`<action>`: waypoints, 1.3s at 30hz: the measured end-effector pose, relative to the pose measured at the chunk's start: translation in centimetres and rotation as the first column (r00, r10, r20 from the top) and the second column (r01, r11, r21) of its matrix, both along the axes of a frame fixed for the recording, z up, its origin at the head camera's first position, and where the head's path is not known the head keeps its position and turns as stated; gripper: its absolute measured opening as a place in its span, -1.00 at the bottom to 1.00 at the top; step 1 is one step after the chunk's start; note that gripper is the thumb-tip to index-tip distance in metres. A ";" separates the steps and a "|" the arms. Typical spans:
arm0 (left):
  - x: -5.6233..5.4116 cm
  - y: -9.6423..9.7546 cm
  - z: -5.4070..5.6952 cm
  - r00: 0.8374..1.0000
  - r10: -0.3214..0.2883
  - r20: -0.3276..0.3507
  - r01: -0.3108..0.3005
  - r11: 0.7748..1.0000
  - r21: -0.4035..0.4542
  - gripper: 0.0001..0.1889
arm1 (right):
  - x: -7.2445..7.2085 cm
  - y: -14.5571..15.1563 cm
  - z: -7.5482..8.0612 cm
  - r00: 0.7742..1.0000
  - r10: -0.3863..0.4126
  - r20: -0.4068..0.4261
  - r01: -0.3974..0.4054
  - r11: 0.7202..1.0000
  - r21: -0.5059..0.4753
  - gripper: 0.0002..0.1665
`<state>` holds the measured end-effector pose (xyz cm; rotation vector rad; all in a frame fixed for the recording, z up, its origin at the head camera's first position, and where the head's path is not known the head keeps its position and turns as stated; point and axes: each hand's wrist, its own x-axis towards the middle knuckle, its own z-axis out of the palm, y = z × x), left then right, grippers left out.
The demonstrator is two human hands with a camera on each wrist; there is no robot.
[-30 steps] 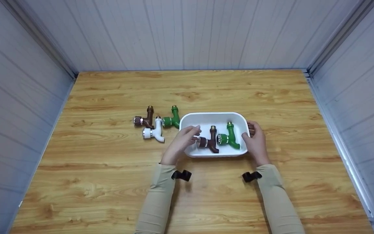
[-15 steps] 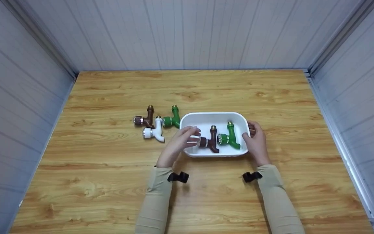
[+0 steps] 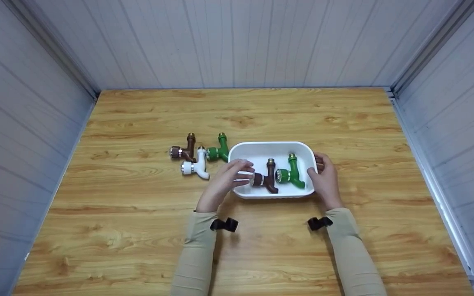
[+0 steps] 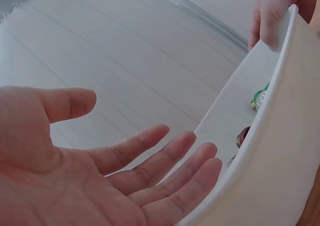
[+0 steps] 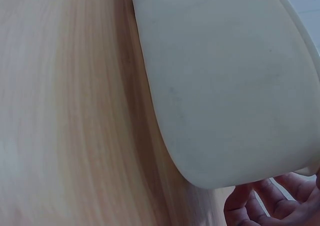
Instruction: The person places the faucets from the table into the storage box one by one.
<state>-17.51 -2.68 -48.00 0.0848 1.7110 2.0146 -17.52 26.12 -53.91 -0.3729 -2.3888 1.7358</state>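
Observation:
A white plastic basin point(image 3: 261, 148) stands on the wooden table. Inside it lie a brown tap point(image 3: 270, 176) and, to its right, a green tap point(image 3: 292, 174), both with brass threaded ends pointing away. My left hand point(image 3: 231, 179) hovers over the basin's left side with fingers extended and spread, close to the brown tap's knob; in the left wrist view the palm point(image 4: 75, 186) holds nothing. My right hand point(image 3: 324, 179) grips the right end of the basin, thumb over the rim inside and fingers outside. Seen from the right wrist, those fingers point(image 5: 272, 198) curl below the basin's wall point(image 5: 225, 85).
Left of the basin lie another brown tap point(image 3: 187, 150), a white tap point(image 3: 198, 165) and another green tap point(image 3: 219, 150), close together. The green one sits right by the basin's left rim. Pale panel walls point(image 3: 237, 45) enclose the table point(image 3: 117, 246) at the back and sides.
My left hand has drawn back slightly to the left from the brown tap's knob, and its fingers have spread. The right hand and basin stay practically in place.

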 end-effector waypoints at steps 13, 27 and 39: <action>0.2 -0.5 0.1 0.999 0.032 0.014 -0.033 0.997 0.075 -0.52 | -0.2 0.1 0.2 1.000 0.016 0.000 -0.016 1.000 0.008 -0.47; 0.2 -1.7 0.1 0.996 0.080 0.039 -0.085 0.989 0.119 -0.54 | 0.0 0.1 0.3 1.000 0.019 -0.009 -0.019 1.000 -0.004 -0.47; 0.6 -2.9 -0.4 0.991 0.131 0.040 -0.136 0.977 0.164 -0.58 | 0.0 0.1 0.0 1.000 0.008 0.002 -0.008 1.000 0.004 -0.47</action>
